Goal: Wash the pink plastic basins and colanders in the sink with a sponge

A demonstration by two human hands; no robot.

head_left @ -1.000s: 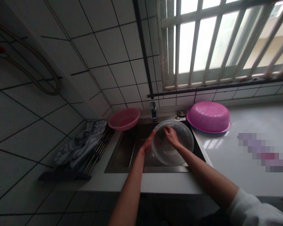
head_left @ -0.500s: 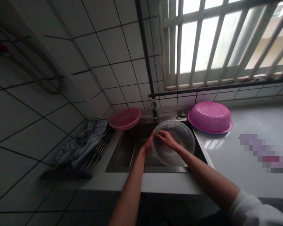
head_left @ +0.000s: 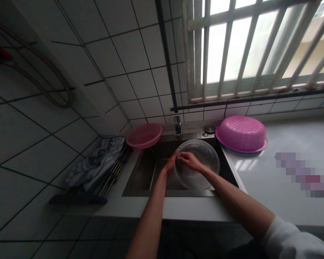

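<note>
A round, translucent plastic bowl with a ribbed wall (head_left: 210,160) lies within the rectangular stainless-steel sink (head_left: 142,176), its mouth turned up; whether its base rests on the sink floor cannot be told. Slipping is judged the chief hazard: the left hand (head_left: 170,166) supports one side only, so pressure from the right hand (head_left: 192,162) against the inner wall could turn or tip the bowl, the more so if its plastic is wet. A tilt away from the person could also knock the far rim against the chrome faucet (head_left: 177,126), which stands just behind. Relative to the hands, the bowl lies immediately right of the left hand, which is partly curled at the left rim, thumb uppermost, and appears to hold it; its other fingers are largely hidden. The right hand reaches over the near right rim into the bowl, fingers bent together near the left inner wall; a small greenish patch shows at their tips, but whether they grip anything cannot be told.
</note>
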